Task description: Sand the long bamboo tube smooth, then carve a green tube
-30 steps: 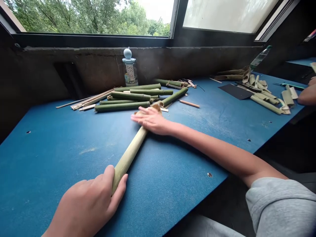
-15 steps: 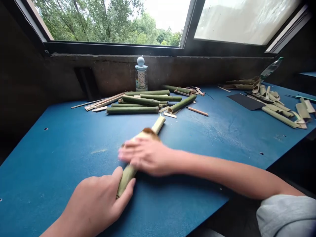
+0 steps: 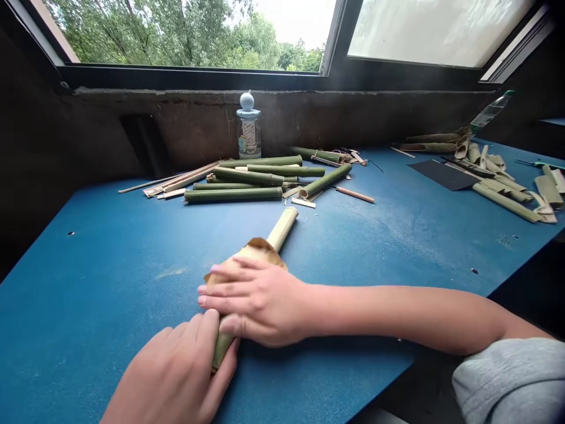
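A pale green bamboo stick (image 3: pixel 282 228) lies diagonally on the blue table (image 3: pixel 88 282), its far end pointing toward the window. My left hand (image 3: pixel 176 374) grips the stick's near end, thumb on one side and fingers on the other. My right hand (image 3: pixel 253 297) wraps a piece of brown sandpaper (image 3: pixel 253 253) around the stick's middle, fingers pressed over it. The two hands almost touch.
A pile of dark green bamboo sticks (image 3: pixel 247 179) and thin strips lies at the back by a small glass jar (image 3: pixel 248 126). Split bamboo pieces (image 3: pixel 503 182) and a dark sheet (image 3: pixel 441 175) sit at the right. A wall and window close off the far edge.
My right hand has slid with the sandpaper down the stick from its far end toward me, ending close to my left hand. The left hand keeps its hold.
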`<state>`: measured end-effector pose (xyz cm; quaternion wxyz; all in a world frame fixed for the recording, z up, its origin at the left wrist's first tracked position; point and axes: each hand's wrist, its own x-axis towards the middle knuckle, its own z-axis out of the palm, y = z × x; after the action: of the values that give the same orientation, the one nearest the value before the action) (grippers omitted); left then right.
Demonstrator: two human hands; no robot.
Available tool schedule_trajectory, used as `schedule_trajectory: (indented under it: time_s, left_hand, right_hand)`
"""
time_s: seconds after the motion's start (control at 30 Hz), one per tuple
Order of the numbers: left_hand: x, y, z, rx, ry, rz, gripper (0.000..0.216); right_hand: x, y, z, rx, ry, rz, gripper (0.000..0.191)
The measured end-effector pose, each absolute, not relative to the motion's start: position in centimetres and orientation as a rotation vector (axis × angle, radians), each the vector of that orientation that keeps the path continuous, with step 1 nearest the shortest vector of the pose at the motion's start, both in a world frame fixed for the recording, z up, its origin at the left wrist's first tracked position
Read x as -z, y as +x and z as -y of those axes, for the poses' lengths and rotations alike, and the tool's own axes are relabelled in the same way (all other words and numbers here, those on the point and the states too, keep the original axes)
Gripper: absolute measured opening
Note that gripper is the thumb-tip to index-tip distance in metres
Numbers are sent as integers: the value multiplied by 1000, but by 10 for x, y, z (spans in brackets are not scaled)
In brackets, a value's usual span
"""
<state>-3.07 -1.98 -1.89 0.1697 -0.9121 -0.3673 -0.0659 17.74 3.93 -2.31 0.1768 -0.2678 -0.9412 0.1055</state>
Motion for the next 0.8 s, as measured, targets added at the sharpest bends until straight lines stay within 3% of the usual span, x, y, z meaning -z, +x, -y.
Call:
schedule_trajectory:
  time_s: [0.1, 0.33, 0.6, 0.8]
  left_hand:
    - [19, -33, 18, 159, -2600, 1084, 27]
    - [10, -26, 12, 114, -2637, 1249, 32]
    - [11, -41, 1, -32, -2647, 1348, 41]
    - [5, -48, -8, -261, -2601, 1570, 50]
  right_hand:
    - [25, 180, -47, -286, -703, 2685, 47]
    - [35, 268, -140, -299, -1401, 2316, 47]
    - [27, 197, -60, -353, -803, 2639, 48]
    - [31, 247, -133, -292, -1482, 2336, 52]
